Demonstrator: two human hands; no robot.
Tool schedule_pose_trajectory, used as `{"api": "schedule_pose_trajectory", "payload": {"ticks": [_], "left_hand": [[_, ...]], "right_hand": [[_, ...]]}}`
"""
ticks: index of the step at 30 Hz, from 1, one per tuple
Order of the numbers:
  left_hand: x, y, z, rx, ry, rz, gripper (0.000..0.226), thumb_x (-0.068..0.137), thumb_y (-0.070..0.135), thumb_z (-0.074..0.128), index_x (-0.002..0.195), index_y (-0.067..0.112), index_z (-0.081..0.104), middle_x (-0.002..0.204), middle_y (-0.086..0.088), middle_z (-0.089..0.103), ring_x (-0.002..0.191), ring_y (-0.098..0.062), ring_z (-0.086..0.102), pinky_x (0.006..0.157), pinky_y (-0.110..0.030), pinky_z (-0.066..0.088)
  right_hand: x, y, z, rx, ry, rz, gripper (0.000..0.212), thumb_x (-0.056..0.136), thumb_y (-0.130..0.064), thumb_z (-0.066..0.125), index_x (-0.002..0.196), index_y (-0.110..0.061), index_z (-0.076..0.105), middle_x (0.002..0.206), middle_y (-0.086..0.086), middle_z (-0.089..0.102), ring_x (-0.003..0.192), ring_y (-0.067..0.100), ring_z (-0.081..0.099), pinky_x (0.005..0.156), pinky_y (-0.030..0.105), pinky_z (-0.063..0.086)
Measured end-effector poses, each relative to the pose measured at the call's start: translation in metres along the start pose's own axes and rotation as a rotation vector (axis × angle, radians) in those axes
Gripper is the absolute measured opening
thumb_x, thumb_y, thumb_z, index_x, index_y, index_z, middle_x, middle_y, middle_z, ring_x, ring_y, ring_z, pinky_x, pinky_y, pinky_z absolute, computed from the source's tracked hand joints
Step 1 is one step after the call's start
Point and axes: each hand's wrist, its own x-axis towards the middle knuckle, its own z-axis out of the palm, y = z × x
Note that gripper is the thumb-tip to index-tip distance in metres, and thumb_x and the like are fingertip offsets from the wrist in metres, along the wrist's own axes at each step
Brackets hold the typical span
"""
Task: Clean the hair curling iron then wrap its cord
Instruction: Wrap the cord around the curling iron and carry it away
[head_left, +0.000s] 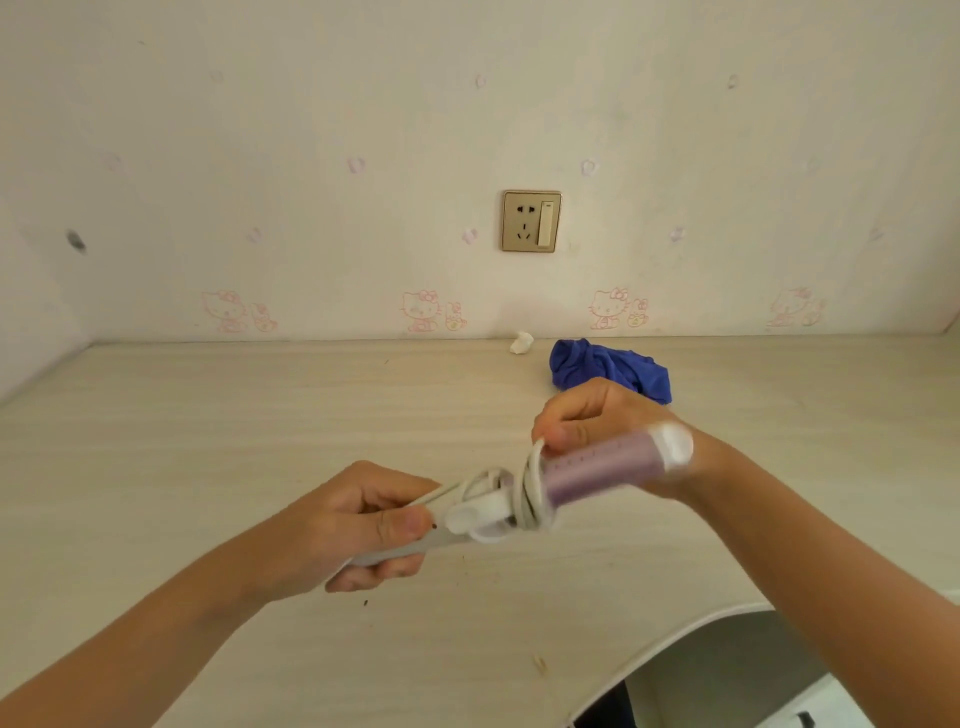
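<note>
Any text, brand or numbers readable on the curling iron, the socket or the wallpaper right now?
Nothing legible.
curling iron: row of small marks along its purple part, too blurred to read.
wall socket: tiny mark on its switch, too small to read.
wallpaper: cartoon cat drawings, no words.

Left grip (358, 525) curled round curling iron (597, 470); right grip (597, 415) pinches cord (527, 493).

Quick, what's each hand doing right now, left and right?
Left hand: grips the curling iron by its barrel end.
Right hand: pinches the white cord wound around the curling iron.
</note>
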Motion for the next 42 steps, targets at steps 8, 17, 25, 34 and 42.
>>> {"api": "schedule_pose_trajectory", "payload": {"ticks": [8, 17, 25, 34, 42], "left_hand": [[0.055, -0.026, 0.056, 0.066, 0.729, 0.127, 0.026, 0.100, 0.047, 0.052, 0.110, 0.025, 0.063, 0.062, 0.000, 0.051, 0.045, -0.015, 0.037, 0.041, -0.026, 0.031], [0.073, -0.037, 0.085, 0.302, 0.708, 0.034, 0.024, 0.093, 0.050, 0.057, 0.109, 0.034, 0.066, 0.087, 0.007, 0.073, 0.077, -0.016, 0.072, 0.070, -0.036, 0.057], [0.013, -0.078, 0.028, 1.087, 0.639, -0.285, 0.067, 0.087, 0.072, 0.045, 0.138, 0.029, 0.056, 0.143, 0.012, 0.052, 0.135, -0.013, 0.045, 0.114, -0.035, 0.032], [0.014, -0.086, 0.039, 1.203, 0.481, -0.525, 0.099, 0.078, 0.089, 0.015, 0.160, 0.034, 0.022, 0.172, 0.004, 0.011, 0.157, -0.014, 0.002, 0.127, -0.046, 0.000], [0.023, -0.086, 0.074, 1.152, 0.540, -0.601, 0.102, 0.077, 0.094, 0.017, 0.160, 0.036, 0.018, 0.173, 0.000, 0.003, 0.158, -0.020, -0.009, 0.127, -0.047, -0.004]], "right_hand": [[0.007, 0.020, 0.080, 0.364, 0.466, -0.119, 0.043, 0.083, -0.016, 0.060, 0.126, -0.015, 0.062, 0.107, 0.011, 0.067, 0.093, 0.030, 0.069, 0.076, 0.044, 0.059], [-0.006, 0.047, 0.055, -0.077, 0.838, -0.089, 0.028, 0.074, -0.017, 0.076, 0.094, -0.034, 0.067, 0.070, -0.014, 0.060, 0.061, 0.005, 0.054, 0.056, 0.016, 0.048], [-0.065, 0.079, -0.003, -0.612, 0.768, 0.418, 0.042, 0.072, -0.027, 0.075, 0.106, -0.048, 0.063, 0.082, -0.015, 0.070, 0.074, 0.008, 0.065, 0.064, 0.033, 0.051], [-0.060, 0.083, 0.005, -0.811, 0.742, 0.556, 0.035, 0.077, -0.038, 0.068, 0.108, -0.042, 0.054, 0.084, -0.012, 0.065, 0.075, 0.012, 0.061, 0.059, 0.032, 0.043], [-0.072, 0.084, 0.003, -0.670, 0.747, 0.448, 0.033, 0.081, -0.032, 0.071, 0.108, -0.044, 0.058, 0.083, -0.010, 0.068, 0.078, 0.016, 0.063, 0.069, 0.041, 0.051]]}}
